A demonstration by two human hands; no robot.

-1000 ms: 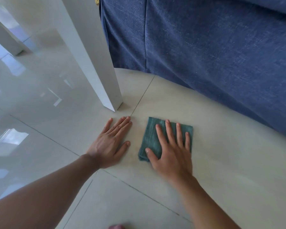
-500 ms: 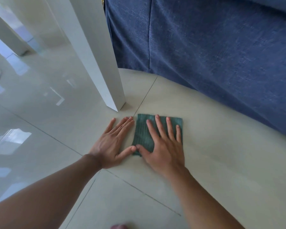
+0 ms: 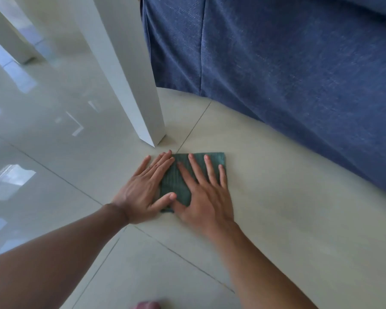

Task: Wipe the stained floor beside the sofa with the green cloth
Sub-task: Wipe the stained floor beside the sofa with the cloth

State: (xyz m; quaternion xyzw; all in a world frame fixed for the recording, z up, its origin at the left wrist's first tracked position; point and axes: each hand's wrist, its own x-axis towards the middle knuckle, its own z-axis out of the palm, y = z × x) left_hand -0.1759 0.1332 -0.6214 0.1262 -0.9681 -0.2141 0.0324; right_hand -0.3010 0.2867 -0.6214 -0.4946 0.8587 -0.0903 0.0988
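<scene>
A folded green cloth lies flat on the pale tiled floor in front of the blue sofa. My right hand presses flat on the cloth, fingers spread and pointing toward the sofa. My left hand rests palm down on the floor just left of it, its thumb and fingertips overlapping the cloth's left edge. I cannot make out a distinct stain on the tiles around the cloth.
A white table leg stands on the floor just beyond my left hand, close to the sofa's corner. A second white leg is at the far left. Glossy tiles with window reflections stretch to the left.
My right hand has slid the cloth leftward across the floor until it meets my left hand, which has stayed in place.
</scene>
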